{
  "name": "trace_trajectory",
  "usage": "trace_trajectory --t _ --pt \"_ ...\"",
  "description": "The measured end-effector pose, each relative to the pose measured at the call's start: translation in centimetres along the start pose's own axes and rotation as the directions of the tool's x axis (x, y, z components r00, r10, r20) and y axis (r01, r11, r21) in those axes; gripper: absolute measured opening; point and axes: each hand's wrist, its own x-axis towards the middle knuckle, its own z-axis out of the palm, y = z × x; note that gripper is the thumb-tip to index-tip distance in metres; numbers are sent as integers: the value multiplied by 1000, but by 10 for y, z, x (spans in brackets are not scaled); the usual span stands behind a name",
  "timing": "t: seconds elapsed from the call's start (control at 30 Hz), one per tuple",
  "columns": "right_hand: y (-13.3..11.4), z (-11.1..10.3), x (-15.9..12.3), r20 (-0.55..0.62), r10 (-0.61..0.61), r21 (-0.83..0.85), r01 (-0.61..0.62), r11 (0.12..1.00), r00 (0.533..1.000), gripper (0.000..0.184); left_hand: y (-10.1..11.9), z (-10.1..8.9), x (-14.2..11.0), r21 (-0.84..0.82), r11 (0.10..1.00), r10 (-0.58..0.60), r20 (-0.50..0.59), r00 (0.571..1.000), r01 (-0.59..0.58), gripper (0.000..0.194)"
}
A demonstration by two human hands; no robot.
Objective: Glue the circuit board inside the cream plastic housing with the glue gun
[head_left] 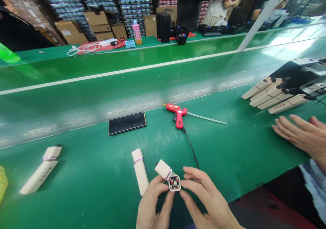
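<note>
My left hand (152,205) and my right hand (206,198) both grip a short cream plastic casing (163,169) at the near edge of the green belt. Its square open end (174,183) faces me, showing red and dark internal parts. A longer cream casing with a pink band (140,171) lies just beyond my left hand. Another banded cream casing (40,169) lies farther left, apparently in two parts. Beyond my hands lie a red hot glue gun (178,115) with a glue stick (206,118) and a black smartphone (127,123).
A co-worker's hand (300,137) rests on the belt at right beside several cream casings (275,95) and a black stand (295,76). The glue gun's black cord (191,147) runs toward my right hand. A raised green conveyor (114,83) lies behind, with people and stacked boxes beyond.
</note>
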Motion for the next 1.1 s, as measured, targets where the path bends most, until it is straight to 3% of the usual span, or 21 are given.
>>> trace_trajectory --t 0.27,0.43,0.5,0.83,0.97,1.03,1.1 --pt "-9 0 13 3 -187 -161 185 970 982 28 -11 -6 0 88 983 157 56 986 -161 14" --pt "-5 3 11 18 -231 -243 229 943 973 32 -27 -7 -5 297 871 367 138 920 -392 25" --pt "-3 3 11 19 -256 -277 251 928 967 32 -29 -6 -6 373 824 402 146 904 -427 26" --pt "-7 2 24 -5 -295 -303 280 911 955 38 -28 -3 -5 342 849 372 157 915 -404 33" --pt "-3 12 7 -111 -226 -212 199 957 968 27 -34 -3 -10 332 874 303 196 932 -354 29" --pt "0 14 -3 -154 -172 -117 155 981 973 23 -32 -2 -11 268 917 261 159 952 -296 24" --pt "2 11 -7 -157 -29 12 31 999 987 28 -27 -1 -12 189 955 217 74 973 -228 16"
